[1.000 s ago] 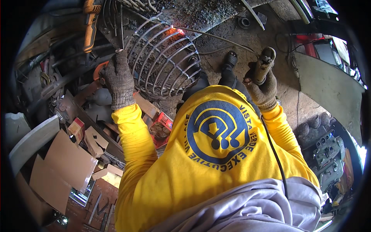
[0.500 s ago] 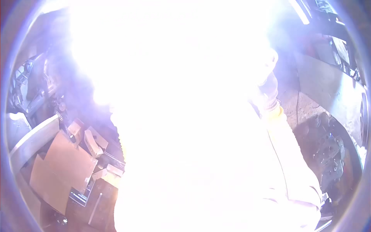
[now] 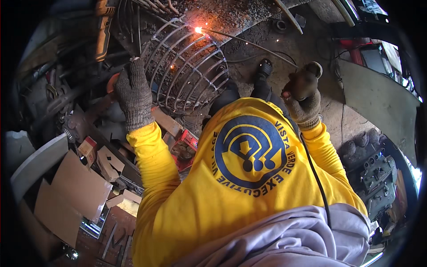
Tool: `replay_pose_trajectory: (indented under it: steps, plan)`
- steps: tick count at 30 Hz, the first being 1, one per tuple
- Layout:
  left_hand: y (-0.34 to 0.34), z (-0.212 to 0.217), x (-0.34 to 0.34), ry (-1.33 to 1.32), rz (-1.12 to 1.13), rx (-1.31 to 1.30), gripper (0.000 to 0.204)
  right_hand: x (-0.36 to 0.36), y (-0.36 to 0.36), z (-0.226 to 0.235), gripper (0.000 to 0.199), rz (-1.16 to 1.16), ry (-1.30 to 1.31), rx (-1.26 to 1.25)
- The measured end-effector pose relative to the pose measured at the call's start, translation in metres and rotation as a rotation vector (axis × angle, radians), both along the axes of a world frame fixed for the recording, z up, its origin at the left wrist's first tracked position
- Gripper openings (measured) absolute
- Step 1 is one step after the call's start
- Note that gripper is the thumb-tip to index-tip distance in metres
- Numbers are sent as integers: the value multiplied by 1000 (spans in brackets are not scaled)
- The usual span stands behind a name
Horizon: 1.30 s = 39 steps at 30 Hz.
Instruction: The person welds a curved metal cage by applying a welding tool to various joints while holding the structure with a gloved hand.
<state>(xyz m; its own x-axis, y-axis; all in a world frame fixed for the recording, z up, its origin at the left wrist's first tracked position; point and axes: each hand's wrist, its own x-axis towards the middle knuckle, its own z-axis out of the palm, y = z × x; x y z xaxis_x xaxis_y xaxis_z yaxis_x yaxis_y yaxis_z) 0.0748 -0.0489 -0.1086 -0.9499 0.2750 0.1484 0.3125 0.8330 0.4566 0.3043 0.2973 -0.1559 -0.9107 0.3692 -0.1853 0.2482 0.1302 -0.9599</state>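
Observation:
A cage of curved metal bars [image 3: 180,58] lies ahead of me, its ribs joined by crossbars. At its far edge, a small orange-white glow [image 3: 198,30] burns with sparks around it. A thin welding rod [image 3: 253,44] runs from near that glow toward my right hand [image 3: 303,100]. That hand is gloved and closed around a dark, blurred electrode holder [image 3: 304,84]; its jaw is hard to make out. My left hand [image 3: 134,95], in a knitted grey glove, is beside the cage's left side. Its fingers stretch forward, slightly apart; the palm side is hidden.
An orange power tool [image 3: 103,33] is at the far left. Flattened cardboard [image 3: 80,184] and small boxes lie at left. A red box [image 3: 189,139] is below the cage. A grey metal panel [image 3: 378,95] and a greasy machine part [image 3: 378,173] are at right. A black cable [image 3: 316,178] crosses my shirt.
White glare hid the middle of the view half a second ago. It has shrunk to a small glow, revealing the cage, rod and both hands.

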Motion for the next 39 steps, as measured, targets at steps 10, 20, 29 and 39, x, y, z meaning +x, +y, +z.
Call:
replay_pose_trajectory:
  steps: [10,20,29,39]
  plan:
    - [5,7,3,123,-103,-38,28,-3,-1,1,51,85,21,97]
    - [9,11,5,-31,37,29,29,-1,-1,-3,50,121,28,98]
    - [6,10,3,-10,22,-9,27,-6,-4,-2,44,139,108,75]
    - [10,10,5,-59,89,50,33,-10,-2,5,44,134,85,204]
